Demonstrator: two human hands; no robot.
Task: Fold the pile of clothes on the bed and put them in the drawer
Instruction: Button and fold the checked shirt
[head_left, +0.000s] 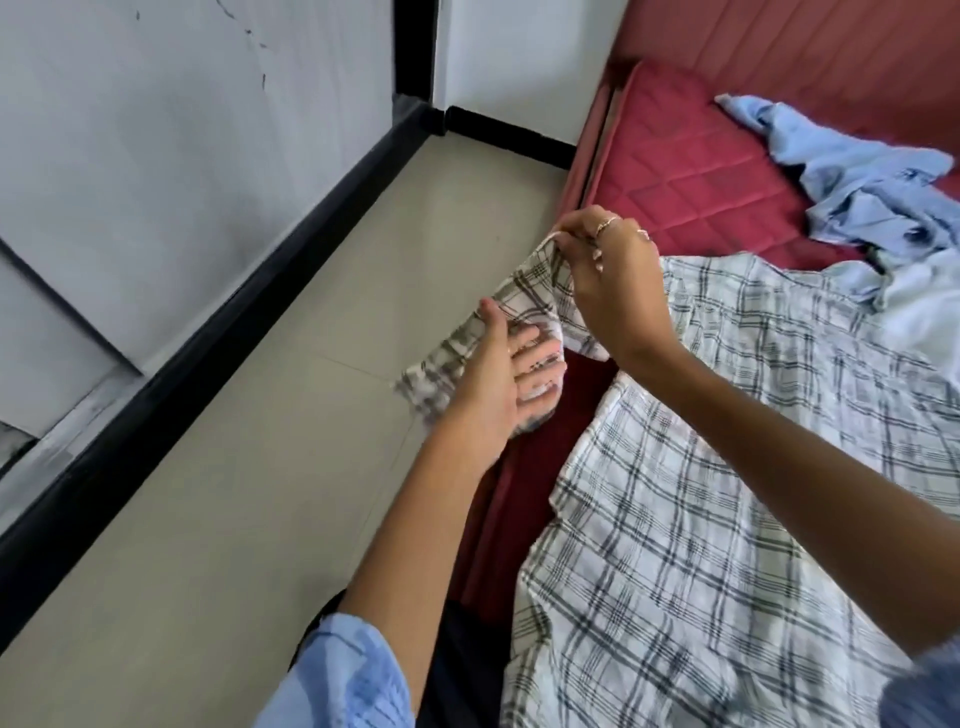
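Entry: the plaid shirt (727, 493) lies spread across the red bed (691, 161), its sleeve (524, 306) pulled out past the mattress edge, over the floor (260, 441). My right hand (608, 280) pinches the sleeve at its upper edge, fingers and thumb curled onto the cloth; below and to the near side of that pinch, my left hand (504, 369) holds the same sleeve further along, fingers curled round the fabric with the thumb extended up over it (the cuff end beyond this hand is motion-blurred, so I cannot tell how it hangs). Step in hand, as I judge it: folding the sleeve inward over the shirt body. To do it well I should keep the cloth taut between the two grips, carry both hands together toward the body so the fold line runs straight down from the shoulder, and lay it flat without bunching. Pose: both forearms reach forward from the bottom of view, the right crossing above the shirt, wrist bent down; the left comes up alongside the bed edge, palm turned inward. Beyond the right-hand grip, well apart, a rumpled heap of pale blue clothes (872, 192) awaits.
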